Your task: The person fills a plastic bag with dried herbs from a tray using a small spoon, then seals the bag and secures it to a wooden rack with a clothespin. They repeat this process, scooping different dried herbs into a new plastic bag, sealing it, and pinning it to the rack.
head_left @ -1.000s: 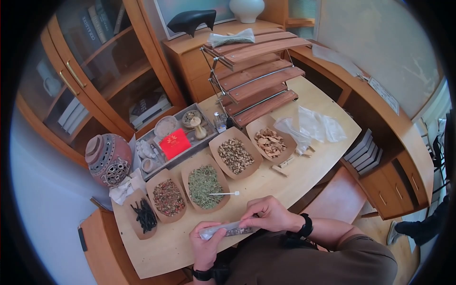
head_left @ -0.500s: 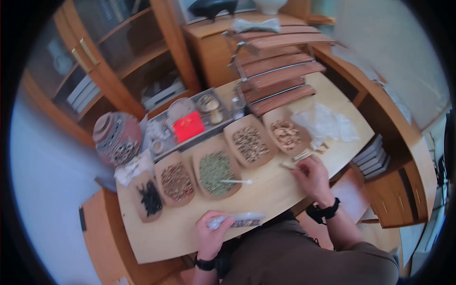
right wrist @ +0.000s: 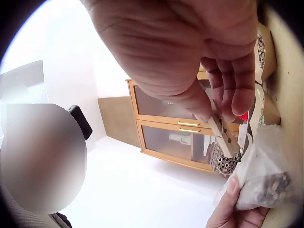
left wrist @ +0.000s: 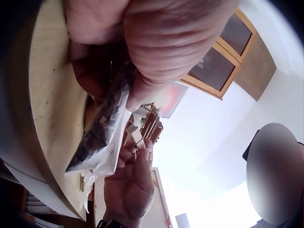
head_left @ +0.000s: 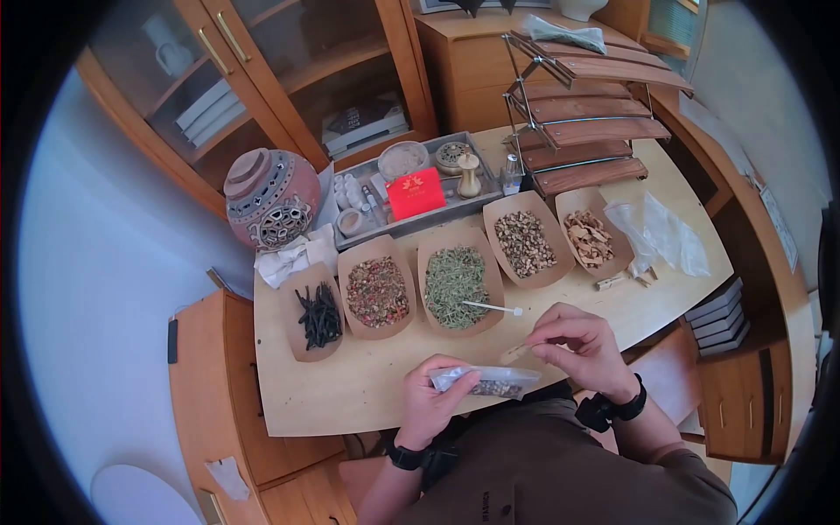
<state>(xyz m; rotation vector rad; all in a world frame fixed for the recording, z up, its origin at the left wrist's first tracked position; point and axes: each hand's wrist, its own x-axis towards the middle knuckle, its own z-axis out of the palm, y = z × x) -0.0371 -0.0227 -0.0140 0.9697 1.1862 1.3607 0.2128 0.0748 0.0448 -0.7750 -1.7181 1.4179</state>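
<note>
The left hand (head_left: 432,398) grips a clear bag (head_left: 499,382) partly filled with dark, mixed bits, thumb on top, over the table's front edge. Just right of it the right hand (head_left: 584,348) pinches a small wooden clothespin (head_left: 516,353) between thumb and fingers. In the right wrist view the clothespin (right wrist: 222,135) points toward the bag (right wrist: 266,183) without touching it. From the left wrist the bag (left wrist: 102,133) hangs below the left hand (left wrist: 156,38), and the right hand (left wrist: 129,183) holds the clothespin (left wrist: 136,137) beyond it.
Paper trays of dried herbs line the table (head_left: 367,394); a white spoon (head_left: 492,307) lies on the green one (head_left: 457,289). More clothespins (head_left: 611,282) and empty bags (head_left: 669,236) lie right. Behind stand a grey tray (head_left: 437,219), a patterned jar (head_left: 273,199) and a wooden rack (head_left: 595,131).
The right hand left the bag, reached to the clothespins at the right and came back with one. The left hand still holds the bag. The head view has shifted.
</note>
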